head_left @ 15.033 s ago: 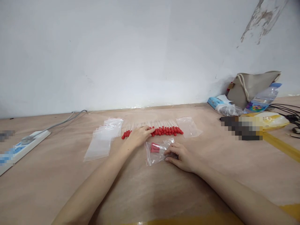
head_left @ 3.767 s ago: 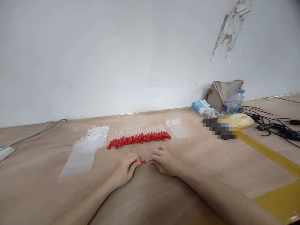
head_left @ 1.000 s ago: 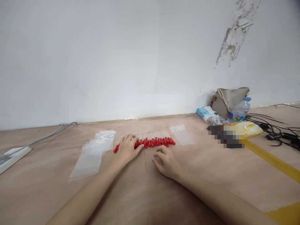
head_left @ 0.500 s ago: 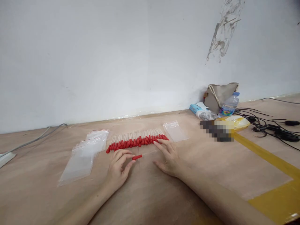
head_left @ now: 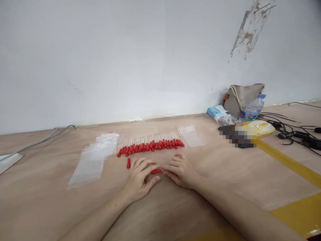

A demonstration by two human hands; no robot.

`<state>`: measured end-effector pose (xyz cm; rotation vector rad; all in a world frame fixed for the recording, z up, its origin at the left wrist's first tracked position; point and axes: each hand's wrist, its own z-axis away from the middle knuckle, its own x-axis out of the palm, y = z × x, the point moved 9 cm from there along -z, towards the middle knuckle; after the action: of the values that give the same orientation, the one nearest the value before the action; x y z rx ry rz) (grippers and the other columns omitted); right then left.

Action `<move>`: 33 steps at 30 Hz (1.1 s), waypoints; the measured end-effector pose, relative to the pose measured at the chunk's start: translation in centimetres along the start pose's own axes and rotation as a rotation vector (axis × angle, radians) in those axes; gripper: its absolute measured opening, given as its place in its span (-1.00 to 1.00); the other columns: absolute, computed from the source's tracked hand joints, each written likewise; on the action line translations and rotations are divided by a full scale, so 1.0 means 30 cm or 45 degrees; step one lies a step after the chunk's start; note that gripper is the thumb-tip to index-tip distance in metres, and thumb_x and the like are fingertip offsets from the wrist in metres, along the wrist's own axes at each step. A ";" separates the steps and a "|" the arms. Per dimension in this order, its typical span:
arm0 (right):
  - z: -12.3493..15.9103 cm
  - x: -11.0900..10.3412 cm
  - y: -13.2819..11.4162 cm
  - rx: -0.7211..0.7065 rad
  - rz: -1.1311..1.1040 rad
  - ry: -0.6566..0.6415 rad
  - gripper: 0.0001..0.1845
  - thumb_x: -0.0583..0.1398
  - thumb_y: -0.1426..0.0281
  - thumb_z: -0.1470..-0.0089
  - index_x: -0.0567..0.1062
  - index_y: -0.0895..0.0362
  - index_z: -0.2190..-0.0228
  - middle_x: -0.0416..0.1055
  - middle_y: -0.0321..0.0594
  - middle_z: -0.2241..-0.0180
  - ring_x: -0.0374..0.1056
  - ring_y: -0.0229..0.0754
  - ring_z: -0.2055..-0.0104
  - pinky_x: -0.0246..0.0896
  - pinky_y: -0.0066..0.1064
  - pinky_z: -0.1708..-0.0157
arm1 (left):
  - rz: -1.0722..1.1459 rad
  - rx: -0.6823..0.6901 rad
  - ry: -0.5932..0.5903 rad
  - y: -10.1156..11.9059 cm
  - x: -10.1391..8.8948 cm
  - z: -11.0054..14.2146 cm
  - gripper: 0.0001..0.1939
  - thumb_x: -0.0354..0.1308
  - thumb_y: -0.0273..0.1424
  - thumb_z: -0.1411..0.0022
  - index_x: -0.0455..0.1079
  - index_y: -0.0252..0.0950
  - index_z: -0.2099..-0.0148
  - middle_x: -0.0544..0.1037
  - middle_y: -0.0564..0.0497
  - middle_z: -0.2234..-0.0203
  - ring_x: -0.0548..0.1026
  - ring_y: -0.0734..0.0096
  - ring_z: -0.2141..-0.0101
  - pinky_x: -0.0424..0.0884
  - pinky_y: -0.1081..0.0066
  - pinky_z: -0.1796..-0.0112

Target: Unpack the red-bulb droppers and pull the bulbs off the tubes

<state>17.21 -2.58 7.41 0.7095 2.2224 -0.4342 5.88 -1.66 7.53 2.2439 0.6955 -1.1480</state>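
Note:
In front of me my left hand [head_left: 140, 177] has its thumb and fingers closed around a red rubber dropper bulb [head_left: 156, 171], which lies sideways. My right hand [head_left: 181, 170] meets it at the bulb's right end, thumb and forefinger pinched together. Whatever sits in that pinch is too small to make out. Another red bulb [head_left: 128, 163] lies loose on the table left of my left hand. Beyond both hands stretches a row of droppers [head_left: 150, 146], their red bulbs toward me and thin pale tubes pointing at the wall.
Clear zip bags [head_left: 94, 160] overlap left of the row, and another zip bag [head_left: 192, 135] lies to its right. Further right are a tissue pack [head_left: 213, 112], a grey bag [head_left: 240, 100], a plastic bottle [head_left: 253, 108] and black cables [head_left: 298, 134]. Yellow tape [head_left: 288, 164] crosses the table.
My right hand has come in from the row to the bulb in my left hand, fingers now pinched. My left hand moved slightly right; a loose bulb now shows left of it. The view shifted slightly.

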 end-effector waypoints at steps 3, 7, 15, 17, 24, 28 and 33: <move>-0.001 -0.006 -0.014 -0.032 0.030 0.012 -0.81 0.09 0.35 -0.08 0.47 0.06 0.28 0.40 -0.29 0.52 0.19 -0.26 0.41 -0.03 -0.25 0.17 | -0.026 0.042 0.008 0.020 0.002 -0.005 -0.83 0.03 -0.31 -0.19 0.41 -0.15 0.19 0.48 0.03 0.26 0.32 0.30 0.17 0.12 0.23 0.10; 0.003 -0.009 -0.042 -0.112 0.050 -0.019 -0.83 0.09 0.37 -0.07 0.47 0.04 0.30 0.37 -0.33 0.59 0.14 -0.27 0.44 -0.04 -0.24 0.20 | -0.014 0.058 -0.031 0.039 -0.004 0.000 -0.85 0.00 -0.39 -0.21 0.40 -0.20 0.31 0.49 0.05 0.37 0.35 0.35 0.23 0.08 0.21 0.06; 0.018 -0.021 -0.038 -0.124 0.007 -0.010 -0.84 0.10 0.38 -0.05 0.47 0.06 0.32 0.34 -0.34 0.62 0.13 -0.29 0.46 -0.05 -0.27 0.24 | 0.032 0.073 -0.006 0.041 -0.013 0.026 -0.82 -0.05 -0.47 -0.21 0.35 -0.25 0.39 0.47 0.04 0.43 0.34 0.37 0.30 0.10 0.18 0.07; 0.027 -0.029 -0.004 -0.052 -0.015 0.026 -0.85 0.11 0.40 -0.04 0.48 0.07 0.33 0.33 -0.33 0.62 0.14 -0.29 0.47 -0.03 -0.28 0.24 | 0.065 0.029 0.036 0.015 -0.024 0.042 -0.82 -0.06 -0.47 -0.21 0.35 -0.26 0.37 0.45 0.02 0.42 0.35 0.38 0.31 0.19 0.25 0.14; 0.069 0.003 0.128 0.335 -0.205 0.038 -0.61 0.00 0.50 -0.08 0.32 0.12 0.03 0.38 -0.18 0.36 0.27 -0.25 0.35 0.17 -0.34 0.26 | 0.149 -0.371 0.204 -0.190 -0.127 0.092 -0.77 -0.07 -0.35 -0.23 0.37 -0.22 0.16 0.39 -0.03 0.27 0.38 0.37 0.21 0.33 0.42 0.21; 0.049 0.017 0.127 0.371 -0.313 0.046 -0.52 -0.04 0.55 -0.07 0.23 0.09 -0.04 0.28 -0.15 0.31 0.24 -0.25 0.32 0.25 -0.39 0.32 | 0.154 -0.639 0.292 -0.342 -0.181 0.142 -0.69 -0.08 -0.25 -0.19 0.36 -0.22 0.10 0.39 -0.03 0.16 0.37 0.30 0.14 0.33 0.37 0.18; -0.051 0.030 0.085 0.321 -0.341 0.088 -0.60 -0.06 0.62 -0.02 0.33 0.13 0.12 0.19 -0.16 0.34 0.21 -0.25 0.32 0.26 -0.38 0.30 | 0.350 -0.876 0.272 -0.440 -0.134 0.222 -0.63 -0.02 -0.16 -0.13 0.27 -0.27 0.08 0.46 -0.01 0.29 0.44 0.36 0.33 0.38 0.42 0.36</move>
<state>17.40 0.50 7.53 0.5617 2.3625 -0.8463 -8.48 2.87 4.70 1.7967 0.7018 -0.4385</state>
